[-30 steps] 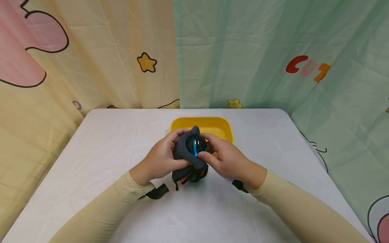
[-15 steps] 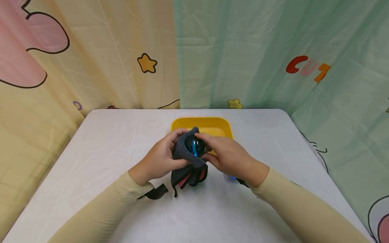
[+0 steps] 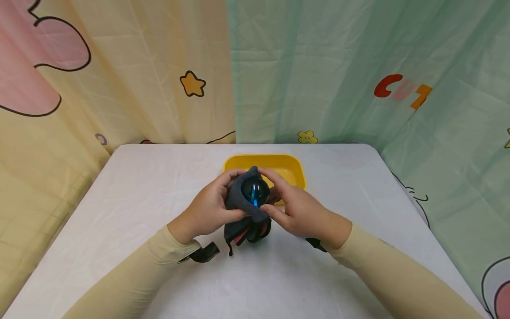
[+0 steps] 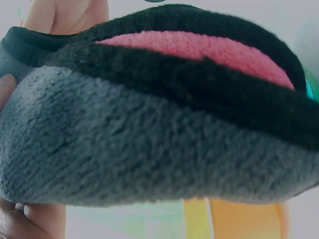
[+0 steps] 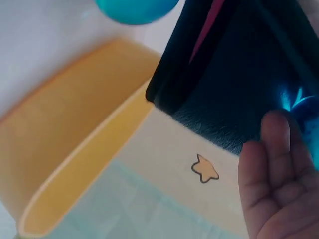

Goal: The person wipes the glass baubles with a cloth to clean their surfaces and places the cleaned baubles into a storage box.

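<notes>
A dark grey fleece piece (image 3: 235,195) with black edging is held up over the table between both hands. In the left wrist view its pink lining (image 4: 199,46) shows through a gap between the black edges. A glossy dark dome (image 3: 255,189) with a blue reflection sits in the fleece opening. My left hand (image 3: 209,206) grips the fleece from the left, thumb in front and fingers at the far side. My right hand (image 3: 299,206) holds the dome's right side between thumb and fingers. Below hang black flaps (image 3: 241,231) with pink inside and a thin strap.
Just behind the hands stands a yellow tray (image 3: 296,168) on the white-covered table (image 3: 167,164). Dark devices (image 3: 205,252) are worn at the wrists. Printed curtains (image 3: 287,75) hang behind and at both sides of the table.
My right fingers have shifted over the dome, from lying across its top to the fleece's upper edge, uncovering more of it. The left hand keeps its grip almost unmoved.
</notes>
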A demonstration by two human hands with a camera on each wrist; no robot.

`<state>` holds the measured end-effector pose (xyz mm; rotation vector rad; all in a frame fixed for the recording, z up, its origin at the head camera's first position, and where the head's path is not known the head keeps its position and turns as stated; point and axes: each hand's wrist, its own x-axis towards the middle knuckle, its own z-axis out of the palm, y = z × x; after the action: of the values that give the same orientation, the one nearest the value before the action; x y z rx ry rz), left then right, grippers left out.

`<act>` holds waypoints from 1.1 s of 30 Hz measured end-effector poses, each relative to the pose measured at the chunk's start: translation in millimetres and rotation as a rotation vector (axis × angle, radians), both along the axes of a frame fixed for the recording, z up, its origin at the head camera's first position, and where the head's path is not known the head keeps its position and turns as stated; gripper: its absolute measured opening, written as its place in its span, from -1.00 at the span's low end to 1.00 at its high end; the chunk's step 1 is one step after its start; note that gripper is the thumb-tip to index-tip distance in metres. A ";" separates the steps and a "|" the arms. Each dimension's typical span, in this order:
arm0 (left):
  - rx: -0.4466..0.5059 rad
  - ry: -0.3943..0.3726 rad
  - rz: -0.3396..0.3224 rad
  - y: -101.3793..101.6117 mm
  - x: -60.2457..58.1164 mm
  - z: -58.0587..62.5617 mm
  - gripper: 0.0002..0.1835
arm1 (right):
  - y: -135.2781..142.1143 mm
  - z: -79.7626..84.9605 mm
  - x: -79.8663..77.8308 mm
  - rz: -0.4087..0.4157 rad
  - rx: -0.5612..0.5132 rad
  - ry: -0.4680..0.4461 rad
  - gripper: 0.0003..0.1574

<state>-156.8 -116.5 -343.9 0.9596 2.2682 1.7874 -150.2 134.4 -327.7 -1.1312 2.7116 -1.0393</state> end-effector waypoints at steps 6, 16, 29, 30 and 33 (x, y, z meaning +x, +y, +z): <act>0.002 -0.023 -0.006 -0.5 0.6 1.7 -0.19 | 3.2 1.5 -4.1 0.019 0.172 0.356 -0.13; 0.000 -0.036 -0.016 2.7 3.6 0.9 -0.19 | 0.0 -0.9 -0.5 -0.056 0.009 -0.072 -0.26; 0.006 -0.033 -0.010 -2.3 1.8 -1.3 -0.19 | 0.6 2.4 -1.8 0.009 0.223 0.258 -0.03; 0.007 -0.038 -0.015 -2.2 2.2 -1.0 -0.19 | 1.4 2.2 -2.5 0.005 0.239 0.317 -0.06; 0.009 -0.050 -0.027 -1.4 3.0 -0.4 -0.19 | 3.0 2.4 -3.4 -0.012 0.254 0.403 -0.10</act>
<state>-153.8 -117.9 -344.3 0.9324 2.2088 1.7914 -153.6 137.4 -325.3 -1.4033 3.0345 -0.4842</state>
